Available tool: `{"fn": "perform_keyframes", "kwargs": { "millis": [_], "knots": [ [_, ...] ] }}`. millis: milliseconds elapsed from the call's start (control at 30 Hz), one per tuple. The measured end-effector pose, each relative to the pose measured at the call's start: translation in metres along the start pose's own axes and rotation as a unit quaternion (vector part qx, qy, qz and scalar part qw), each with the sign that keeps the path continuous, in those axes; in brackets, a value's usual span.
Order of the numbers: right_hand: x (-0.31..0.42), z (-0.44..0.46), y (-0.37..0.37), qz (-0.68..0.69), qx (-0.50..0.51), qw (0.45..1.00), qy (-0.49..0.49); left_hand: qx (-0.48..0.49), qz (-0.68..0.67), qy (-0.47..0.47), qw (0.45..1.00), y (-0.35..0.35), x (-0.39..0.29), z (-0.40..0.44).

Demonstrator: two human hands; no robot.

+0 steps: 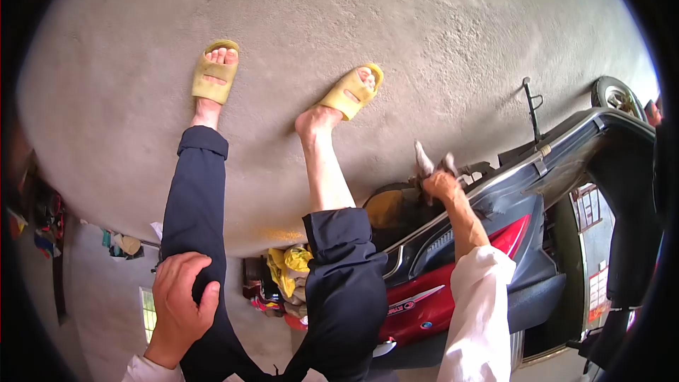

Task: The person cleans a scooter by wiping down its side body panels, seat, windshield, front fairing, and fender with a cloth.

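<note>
My left hand (180, 304) rests on the dark trouser leg (194, 205) at the knee, thumb apart from the fingers, holding nothing. Farther out on the right, my right hand (442, 184) is closed on a crumpled grey cloth (424, 160), which sticks out past the fingers. That hand is beside the dark edge of a red and black scooter (424, 304). Its fingertips are mostly hidden by the cloth and the hand itself.
Yellow slippers (212, 85) are on both feet, on the rough concrete floor (283, 0). A wheel (617, 97) and a metal stand (532, 110) show at the right. Yellow cloth (288, 269) and other items lie behind the legs.
</note>
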State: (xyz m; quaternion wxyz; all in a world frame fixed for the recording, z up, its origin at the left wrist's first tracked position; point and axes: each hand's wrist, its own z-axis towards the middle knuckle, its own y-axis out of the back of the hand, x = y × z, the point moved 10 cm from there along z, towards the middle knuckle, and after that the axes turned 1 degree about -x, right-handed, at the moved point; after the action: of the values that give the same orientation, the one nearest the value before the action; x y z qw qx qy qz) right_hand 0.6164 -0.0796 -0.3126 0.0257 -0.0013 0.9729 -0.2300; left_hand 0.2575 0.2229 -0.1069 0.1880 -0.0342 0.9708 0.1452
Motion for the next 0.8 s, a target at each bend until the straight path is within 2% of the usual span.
{"fn": "perform_keyframes", "kwargs": {
  "millis": [100, 200, 333, 467, 533, 667, 733, 767, 800],
  "knots": [
    [-0.03, -0.004, 0.014, 0.006, 0.049, 0.999, -0.022, 0.004, 0.017, -0.013, 1.0, 0.001, -0.005, 0.002],
    [-0.028, 0.005, 0.013, 0.013, -0.021, 0.999, -0.041, 0.002, 0.033, -0.026, 0.999, 0.001, -0.009, 0.004],
    [0.011, 0.017, -0.004, 0.052, -0.112, 0.992, -0.037, -0.001, 0.03, -0.02, 0.999, 0.0, -0.011, 0.002],
    [-0.011, 0.007, 0.007, 0.166, -0.228, 0.958, -0.047, -0.017, 0.028, -0.022, 0.999, -0.004, -0.008, -0.003],
    [-0.028, -0.009, 0.017, 0.257, -0.321, 0.91, -0.056, -0.013, 0.026, -0.021, 0.999, -0.009, -0.012, -0.004],
    [-0.052, -0.061, 0.024, 0.463, -0.468, 0.752, -0.027, -0.019, -0.009, -0.093, 0.995, -0.017, -0.046, 0.011],
    [-0.043, -0.093, 0.025, 0.57, -0.448, 0.687, 0.039, 0.019, -0.23, -0.018, 0.973, -0.043, -0.055, 0.038],
    [-0.032, -0.127, 0.032, 0.623, -0.459, 0.629, 0.078, 0.077, -0.34, 0.044, 0.936, -0.074, -0.053, 0.05],
    [-0.019, -0.162, 0.039, 0.682, -0.463, 0.552, 0.124, 0.136, -0.456, 0.078, 0.876, -0.095, -0.073, 0.064]
  ]
}}
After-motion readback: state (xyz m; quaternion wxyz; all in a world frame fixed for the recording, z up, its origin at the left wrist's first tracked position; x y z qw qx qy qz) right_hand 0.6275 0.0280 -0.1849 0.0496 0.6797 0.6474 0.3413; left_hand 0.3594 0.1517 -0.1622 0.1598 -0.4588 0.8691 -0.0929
